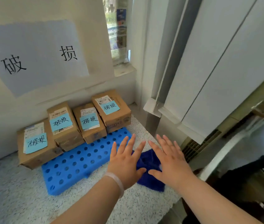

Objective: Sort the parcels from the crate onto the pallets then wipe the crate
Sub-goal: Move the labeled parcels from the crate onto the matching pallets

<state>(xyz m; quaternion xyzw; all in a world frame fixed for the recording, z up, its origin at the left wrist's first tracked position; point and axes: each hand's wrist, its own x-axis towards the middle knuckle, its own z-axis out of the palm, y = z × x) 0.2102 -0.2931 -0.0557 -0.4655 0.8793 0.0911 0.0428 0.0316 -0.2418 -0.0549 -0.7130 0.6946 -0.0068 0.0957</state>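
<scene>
Both hands are held flat with fingers spread, nothing grasped. The dark blue cloth (150,168) is seen on the speckled floor directly beneath and between them, its long axis running from the fingertips back towards the wrists. The left hand (124,160) and right hand (168,160) are about equally near it. Four parcels (73,126) are lined up on the blue pallet (79,162) against the wall, left of the cloth. The black crate (260,183) is glimpsed to the right, so the cloth is likely to be picked up next.
</scene>
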